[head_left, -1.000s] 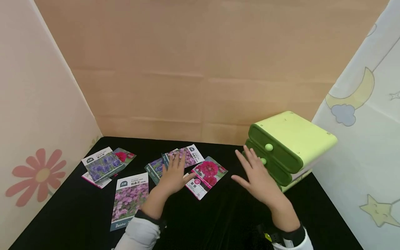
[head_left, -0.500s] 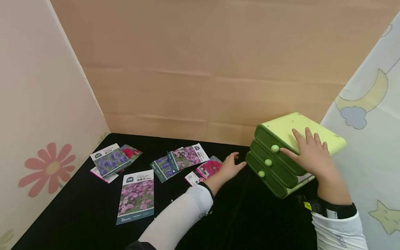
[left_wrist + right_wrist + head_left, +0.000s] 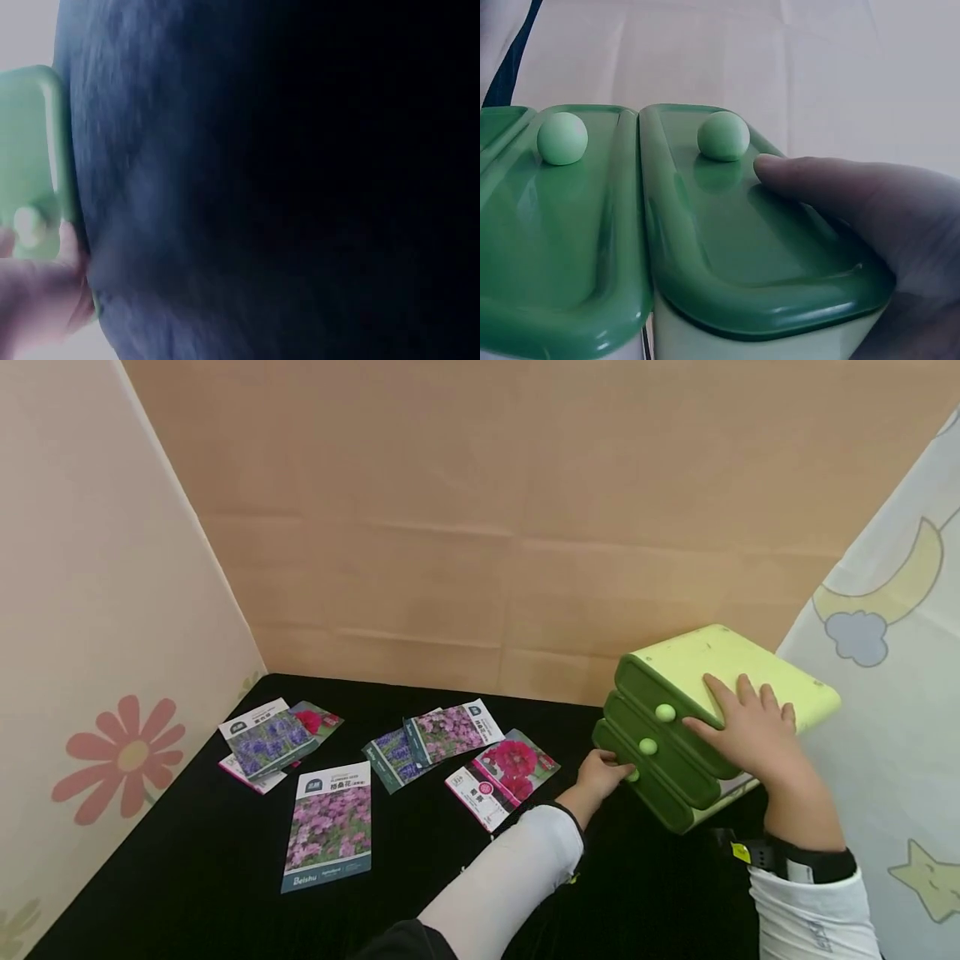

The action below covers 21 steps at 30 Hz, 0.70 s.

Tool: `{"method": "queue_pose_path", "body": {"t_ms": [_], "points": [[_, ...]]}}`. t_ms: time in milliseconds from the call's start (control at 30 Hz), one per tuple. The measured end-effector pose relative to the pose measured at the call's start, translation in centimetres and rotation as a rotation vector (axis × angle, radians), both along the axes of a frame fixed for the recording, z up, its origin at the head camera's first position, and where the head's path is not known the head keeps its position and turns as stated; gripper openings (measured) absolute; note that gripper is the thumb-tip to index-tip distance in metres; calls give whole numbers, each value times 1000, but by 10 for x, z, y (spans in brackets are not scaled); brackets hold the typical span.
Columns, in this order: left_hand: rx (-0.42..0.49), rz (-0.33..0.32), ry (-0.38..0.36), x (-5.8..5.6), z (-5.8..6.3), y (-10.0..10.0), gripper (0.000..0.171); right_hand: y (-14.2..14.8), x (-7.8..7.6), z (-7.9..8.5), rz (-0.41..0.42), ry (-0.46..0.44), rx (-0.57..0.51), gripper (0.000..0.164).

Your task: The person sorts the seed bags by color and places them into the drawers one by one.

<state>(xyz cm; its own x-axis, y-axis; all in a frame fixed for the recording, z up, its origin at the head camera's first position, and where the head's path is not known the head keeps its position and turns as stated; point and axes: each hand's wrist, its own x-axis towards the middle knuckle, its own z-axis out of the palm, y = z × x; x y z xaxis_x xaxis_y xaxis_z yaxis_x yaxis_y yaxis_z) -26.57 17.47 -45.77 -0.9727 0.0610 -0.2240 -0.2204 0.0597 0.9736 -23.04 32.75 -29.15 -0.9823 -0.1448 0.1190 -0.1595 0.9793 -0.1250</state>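
A small drawer box (image 3: 723, 664) with a light green top and several dark green drawer fronts stands at the right. My left hand (image 3: 597, 777) is at the lowest drawer, its finger and thumb on either side of the round knob (image 3: 634, 774). In the left wrist view a gap shows between the knob (image 3: 30, 226) and one fingertip (image 3: 68, 241). My right hand (image 3: 753, 739) rests on the box top with fingers spread. Its thumb (image 3: 810, 180) lies over the top drawer front, close beside the upper knob (image 3: 723, 136).
Flower seed packets lie on the black table: a large pink one (image 3: 327, 827), a purple one (image 3: 272, 743) over others at the left, a pink one (image 3: 453, 732) overlapping another, and a red one (image 3: 504, 779) near my left sleeve. A tan backdrop (image 3: 390, 577) rises behind.
My left hand has moved right from above the packets to the lowest drawer's knob. My right hand has moved right and settled on the box top. The view has shifted slightly.
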Motion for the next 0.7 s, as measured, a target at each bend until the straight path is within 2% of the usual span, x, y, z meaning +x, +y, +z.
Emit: {"method": "queue_pose_path", "body": {"t_ms": [133,200,400,500,700], "points": [[71,74,-33,3,-4,14,15,-1,-1,-1,0,-1,-6,82],[90,90,-40,3,-6,17,12,-1,-1,-2,-3,-1,-11,82],[52,60,-33,-4,-9,18,11,1,-2,-3,-2,12,-12,81],[26,37,-29,-3,-9,18,12,2,-2,-5,-2,10,-2,81],[-46,-9,-11,0,-2,15,11,2,-1,-4,-7,29,5,80]]}}
